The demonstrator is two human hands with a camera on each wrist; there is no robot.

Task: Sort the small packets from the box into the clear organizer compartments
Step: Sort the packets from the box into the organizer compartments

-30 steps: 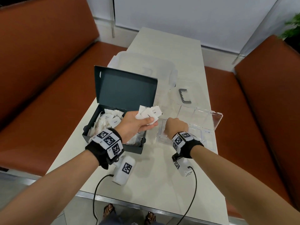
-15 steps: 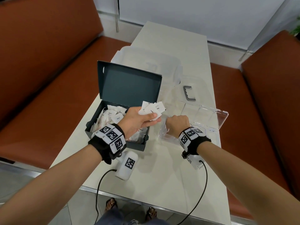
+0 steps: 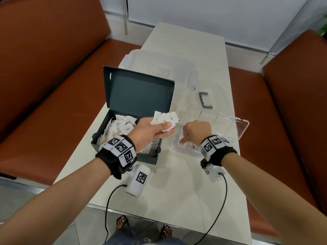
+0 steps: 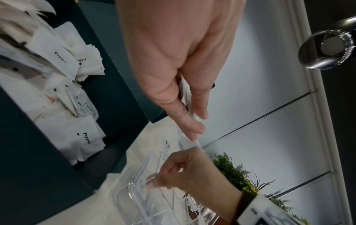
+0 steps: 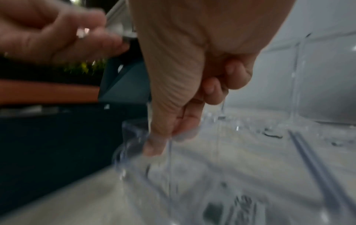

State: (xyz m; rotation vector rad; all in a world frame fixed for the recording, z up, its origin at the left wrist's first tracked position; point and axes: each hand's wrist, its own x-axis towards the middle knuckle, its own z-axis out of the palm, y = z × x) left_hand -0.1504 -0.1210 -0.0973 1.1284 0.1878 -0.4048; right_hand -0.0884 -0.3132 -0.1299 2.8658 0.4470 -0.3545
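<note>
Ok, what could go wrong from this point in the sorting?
The left hand pinches a loose fan of packets in the air between the box and the clear organizer; some might slip onto the table. The right hand, reaching into a near compartment, could nudge the light organizer.

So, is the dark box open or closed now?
Open. The dark box has its lid standing upright, and white packets show inside.

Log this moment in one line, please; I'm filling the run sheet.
left hand: holds packets over box | right hand: fingers down in organizer near-left compartment, grip unclear | step: sorting
</note>
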